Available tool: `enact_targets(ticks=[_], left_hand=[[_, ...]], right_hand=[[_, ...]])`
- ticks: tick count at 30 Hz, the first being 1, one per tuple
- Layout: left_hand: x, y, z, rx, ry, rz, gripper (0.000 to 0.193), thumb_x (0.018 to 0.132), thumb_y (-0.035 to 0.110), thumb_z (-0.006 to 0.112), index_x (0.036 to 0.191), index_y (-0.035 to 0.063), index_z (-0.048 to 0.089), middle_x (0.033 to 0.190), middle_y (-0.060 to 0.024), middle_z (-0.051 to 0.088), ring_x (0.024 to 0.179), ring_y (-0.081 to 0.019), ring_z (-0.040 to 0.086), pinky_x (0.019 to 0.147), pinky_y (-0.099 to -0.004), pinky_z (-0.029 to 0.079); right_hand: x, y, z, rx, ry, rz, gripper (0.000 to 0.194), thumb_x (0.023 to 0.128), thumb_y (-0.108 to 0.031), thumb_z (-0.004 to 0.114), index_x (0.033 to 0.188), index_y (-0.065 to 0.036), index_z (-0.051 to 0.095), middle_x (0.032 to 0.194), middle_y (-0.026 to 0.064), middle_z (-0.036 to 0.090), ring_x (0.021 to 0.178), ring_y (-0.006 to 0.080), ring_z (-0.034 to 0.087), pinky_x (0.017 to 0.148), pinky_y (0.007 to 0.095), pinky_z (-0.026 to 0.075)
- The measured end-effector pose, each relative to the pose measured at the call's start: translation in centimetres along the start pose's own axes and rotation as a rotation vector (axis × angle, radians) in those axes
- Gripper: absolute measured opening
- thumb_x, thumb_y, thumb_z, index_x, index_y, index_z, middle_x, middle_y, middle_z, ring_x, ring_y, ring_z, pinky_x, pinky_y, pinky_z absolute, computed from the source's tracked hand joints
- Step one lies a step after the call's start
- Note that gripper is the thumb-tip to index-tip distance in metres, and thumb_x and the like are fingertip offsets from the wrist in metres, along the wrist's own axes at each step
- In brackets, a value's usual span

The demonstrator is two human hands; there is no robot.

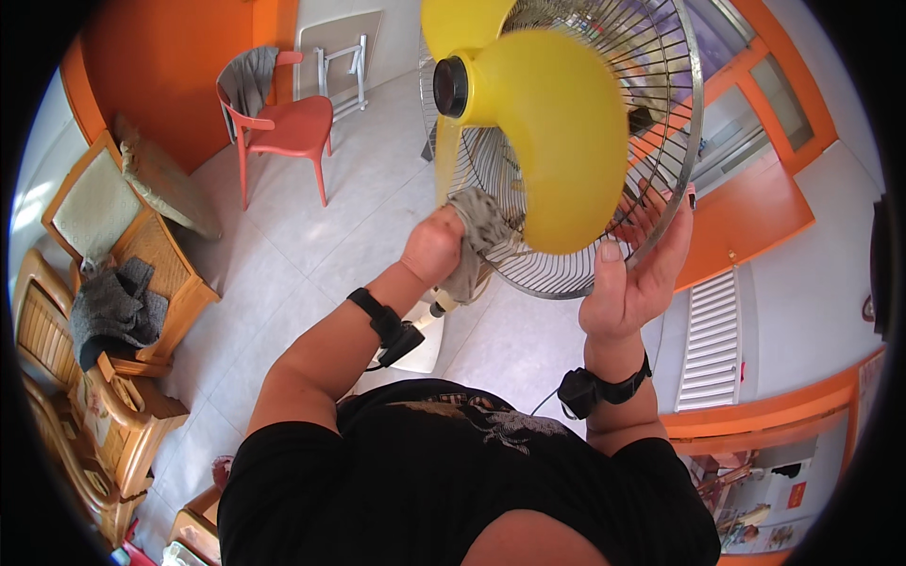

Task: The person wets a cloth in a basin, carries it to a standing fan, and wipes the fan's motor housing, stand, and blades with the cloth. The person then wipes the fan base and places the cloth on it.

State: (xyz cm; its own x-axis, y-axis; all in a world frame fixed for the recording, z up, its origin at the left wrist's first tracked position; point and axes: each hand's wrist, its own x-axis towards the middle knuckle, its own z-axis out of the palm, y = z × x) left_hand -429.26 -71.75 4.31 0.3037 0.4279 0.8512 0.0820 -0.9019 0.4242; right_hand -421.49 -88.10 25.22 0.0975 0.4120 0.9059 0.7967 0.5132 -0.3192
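A fan with yellow blades (566, 141) and a dark-capped hub (451, 87) stands before me, its front uncovered. Behind the blades curves the metal wire rear guard (559, 279). Gripped in my left hand (433, 244) is a grey cloth (478, 226), which lies against the lower left part of the guard. My right hand (633, 283) holds the guard's rim at the lower right, thumb on the near side and fingers behind the wires. Part of the fan's stand (440, 305) shows below the cloth; the rest is hidden or too small to make out.
A red chair (294, 127) with a grey garment on its back stands at the upper left, near a folded table (340, 64) against the wall. Wooden furniture (163, 311) with a dark grey cloth (117, 308) lines the left side. An orange panel (750, 219) lies to the right.
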Motion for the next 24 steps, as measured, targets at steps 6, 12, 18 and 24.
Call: enact_targets(ticks=[6,12,18,24], left_hand=[[4.5,-4.3,1.3,-0.129,0.309,-0.350,0.039,0.073,-0.005,0.058,0.111,-0.0001,0.064,0.115,-0.0224,0.060,0.103,-0.0418,0.056,0.090,-0.0440,0.048],[5.6,-6.8,3.6,0.208,0.054,-0.465,0.031,0.078,0.010,0.064,0.107,0.0025,0.068,0.128,-0.0199,0.055,0.118,-0.0433,0.045,0.099,-0.0475,0.041],[1.4,-4.4,5.3,0.004,0.075,-0.615,0.026,0.083,0.021,0.063,0.094,-0.0019,0.069,0.117,-0.0269,0.055,0.103,-0.0429,0.055,0.088,-0.0472,0.047],[1.0,-1.0,1.9,-0.302,-0.318,-0.808,0.040,0.082,0.034,0.069,0.083,-0.0058,0.064,0.083,-0.0269,0.063,0.080,-0.0411,0.063,0.071,-0.0455,0.049]], right_hand=[[-0.3,-0.7,-0.3,-0.086,-0.035,0.058,0.075,0.084,-0.010,0.054,0.147,0.011,0.018,0.138,0.0247,0.043,0.117,0.0299,0.055,0.090,0.0357,0.049],[-0.5,-0.3,-0.3,-0.061,-0.004,0.058,0.077,0.083,-0.011,0.059,0.146,0.012,0.021,0.137,0.0245,0.043,0.115,0.0299,0.055,0.089,0.0346,0.048],[-0.3,-0.1,-0.2,-0.087,-0.006,0.061,0.079,0.084,-0.012,0.060,0.146,0.012,0.020,0.137,0.0245,0.042,0.115,0.0299,0.055,0.088,0.0344,0.048],[-0.2,0.1,0.2,-0.095,0.009,0.015,0.076,0.083,-0.012,0.060,0.145,0.013,0.023,0.137,0.0234,0.040,0.114,0.0292,0.054,0.087,0.0336,0.048]])
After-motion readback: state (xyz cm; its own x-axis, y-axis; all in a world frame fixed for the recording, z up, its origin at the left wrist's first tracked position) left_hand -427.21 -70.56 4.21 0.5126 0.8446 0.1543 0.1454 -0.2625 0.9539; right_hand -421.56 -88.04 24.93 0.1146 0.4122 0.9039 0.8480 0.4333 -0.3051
